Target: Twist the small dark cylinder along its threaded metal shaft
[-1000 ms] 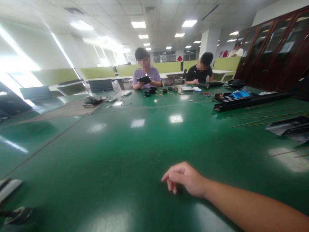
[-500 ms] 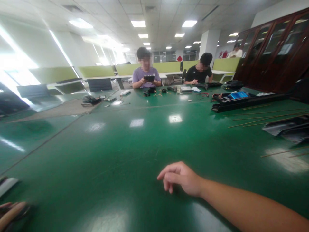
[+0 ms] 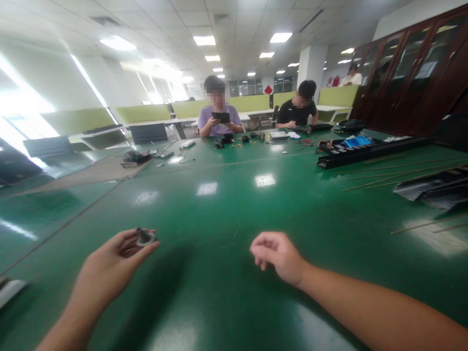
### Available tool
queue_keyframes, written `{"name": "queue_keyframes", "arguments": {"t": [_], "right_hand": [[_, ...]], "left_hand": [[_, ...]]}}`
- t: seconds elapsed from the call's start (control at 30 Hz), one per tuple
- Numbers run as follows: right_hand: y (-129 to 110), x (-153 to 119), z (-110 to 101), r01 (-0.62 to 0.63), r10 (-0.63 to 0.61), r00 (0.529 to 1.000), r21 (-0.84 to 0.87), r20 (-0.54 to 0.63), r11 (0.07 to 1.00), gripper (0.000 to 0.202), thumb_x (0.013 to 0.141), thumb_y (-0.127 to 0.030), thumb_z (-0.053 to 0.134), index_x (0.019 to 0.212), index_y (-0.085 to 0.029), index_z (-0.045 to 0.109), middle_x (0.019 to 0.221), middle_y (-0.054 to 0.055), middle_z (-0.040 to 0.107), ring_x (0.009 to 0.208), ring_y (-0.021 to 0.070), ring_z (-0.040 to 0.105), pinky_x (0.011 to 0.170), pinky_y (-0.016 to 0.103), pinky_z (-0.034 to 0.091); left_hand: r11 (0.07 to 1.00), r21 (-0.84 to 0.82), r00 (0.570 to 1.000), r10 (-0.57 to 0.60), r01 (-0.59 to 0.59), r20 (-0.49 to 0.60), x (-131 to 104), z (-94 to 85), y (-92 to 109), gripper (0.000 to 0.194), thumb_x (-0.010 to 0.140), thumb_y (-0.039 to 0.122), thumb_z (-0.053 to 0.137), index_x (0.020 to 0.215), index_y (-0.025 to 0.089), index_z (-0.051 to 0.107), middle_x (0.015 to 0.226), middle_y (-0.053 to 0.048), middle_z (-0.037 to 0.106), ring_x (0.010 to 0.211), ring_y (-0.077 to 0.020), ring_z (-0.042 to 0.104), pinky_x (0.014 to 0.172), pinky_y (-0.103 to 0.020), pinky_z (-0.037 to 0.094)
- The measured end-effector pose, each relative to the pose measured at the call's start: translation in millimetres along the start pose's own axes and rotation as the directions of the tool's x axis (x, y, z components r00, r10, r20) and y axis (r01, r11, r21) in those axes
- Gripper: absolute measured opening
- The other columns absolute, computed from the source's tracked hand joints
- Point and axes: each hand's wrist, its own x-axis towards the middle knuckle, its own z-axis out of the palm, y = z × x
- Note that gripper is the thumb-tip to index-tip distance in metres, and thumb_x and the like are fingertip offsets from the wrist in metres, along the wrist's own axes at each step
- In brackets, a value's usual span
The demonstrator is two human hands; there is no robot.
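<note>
Raised above the green table (image 3: pixel 219 214), my left hand (image 3: pixel 109 261) pinches a small round part (image 3: pixel 146 238) between thumb and fingers. The part has a pale rim and a dark piece sticking up from it; its exact kind is too small and blurred to tell. To the right, my right hand (image 3: pixel 276 256) hovers low at the tabletop with its fingers curled in and the thumb against them. Nothing shows in it.
A white-edged object (image 3: pixel 10 292) lies at the left edge. On the right are a long black channel (image 3: pixel 365 153), thin rods (image 3: pixel 387 176) and dark metal profiles (image 3: pixel 427 190). Across the table sit two people, one holding a dark device (image 3: pixel 221 117), among small parts and cables.
My left hand has come in from the lower left corner with the small round part. My right hand has curled its fingers further and shifted slightly right and up in view.
</note>
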Motion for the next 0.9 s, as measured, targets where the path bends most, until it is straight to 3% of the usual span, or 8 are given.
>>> {"name": "queue_keyframes", "arguments": {"t": [0.1,0.23,0.33,0.43,0.5,0.57,0.73,0.9], "right_hand": [[-2.0,11.5,-10.6,-0.026,0.024,0.962,-0.005,-0.273,1.0,0.017,0.071,-0.024,0.066,0.083,-0.017,0.057,0.058,-0.004,0.06,0.044,0.0092,0.048,0.045,0.022,0.036],[-1.1,21.0,-16.1,-0.096,0.125,0.918,0.095,-0.375,0.991,0.038,0.056,-0.011,0.058,0.093,-0.018,0.053,0.07,-0.003,0.062,0.051,0.0102,0.05,0.045,0.021,0.032],[-0.7,21.6,-16.1,-0.017,0.121,0.909,0.256,-0.398,0.966,0.038,0.054,-0.013,0.055,0.092,-0.019,0.054,0.086,0.001,0.063,0.067,0.0133,0.055,0.05,0.022,0.035],[-1.7,19.5,-15.2,0.021,0.124,0.917,0.357,-0.379,0.934,0.023,0.067,-0.026,0.058,0.089,-0.02,0.055,0.087,0.003,0.061,0.073,0.0162,0.056,0.053,0.023,0.036],[-2.1,17.0,-13.8,0.016,0.09,0.934,0.294,-0.345,0.956,0.02,0.077,-0.037,0.058,0.085,-0.019,0.056,0.086,0.004,0.06,0.074,0.0167,0.055,0.055,0.025,0.036],[-1.4,13.5,-11.8,0.037,0.016,0.954,0.17,-0.298,0.985,0.023,0.082,-0.04,0.057,0.084,-0.018,0.058,0.087,0.005,0.059,0.076,0.017,0.054,0.058,0.025,0.036],[3.4,3.0,-8.9,0.055,-0.06,0.994,-0.057,-0.093,0.997,0.03,0.066,-0.015,0.061,0.095,-0.019,0.057,0.094,0.003,0.058,0.086,0.0179,0.053,0.072,0.028,0.041],[5.3,-3.0,-8.3,0.053,-0.057,0.998,-0.207,-0.013,0.977,0.041,0.062,-0.008,0.054,0.102,-0.02,0.054,0.1,0.003,0.06,0.094,0.0195,0.057,0.073,0.028,0.041]], "left_hand": [[0.981,-0.174,0.954,0.131,-0.086,0.27,-0.5,44.5,41.7,0.045,0.075,0.046,0.073,0.109,0.018,0.066,0.101,-0.007,0.075,0.091,-0.0239,0.072,0.087,-0.037,0.056],[0.896,-0.341,0.806,0.416,-0.284,0.421,-20.5,92.3,91.2,0.032,0.082,0.036,0.07,0.111,0.023,0.067,0.108,-0.005,0.071,0.097,-0.0217,0.067,0.089,-0.036,0.053],[0.82,-0.432,0.664,0.563,-0.374,0.492,-40.7,111.4,100.6,0.028,0.084,0.032,0.069,0.111,0.025,0.067,0.105,-0.004,0.069,0.096,-0.0201,0.063,0.088,-0.034,0.05],[0.759,-0.504,0.556,0.648,-0.412,0.52,-53.2,121.2,91.4,0.027,0.084,0.03,0.07,0.11,0.024,0.067,0.1,-0.005,0.069,0.092,-0.0192,0.062,0.085,-0.033,0.05],[0.736,-0.528,0.563,0.671,-0.425,0.482,-55.1,125.8,83.4,0.028,0.081,0.027,0.072,0.108,0.023,0.067,0.096,-0.004,0.069,0.09,-0.0189,0.063,0.082,-0.032,0.05],[0.725,-0.541,0.62,0.669,-0.425,0.409,-53.7,129.3,77.9,0.027,0.079,0.024,0.074,0.106,0.023,0.068,0.095,-0.004,0.07,0.088,-0.0182,0.064,0.081,-0.03,0.05],[0.76,-0.521,0.778,0.574,-0.389,0.256,-48.7,132.1,72.5,0.027,0.074,0.021,0.077,0.1,0.022,0.067,0.093,-0.002,0.072,0.085,-0.0168,0.067,0.077,-0.027,0.05],[0.775,-0.52,0.816,0.531,-0.36,0.227,-48.9,131.4,69.2,0.026,0.071,0.02,0.079,0.095,0.022,0.069,0.089,0.0,0.072,0.081,-0.016,0.068,0.076,-0.025,0.051]]}}
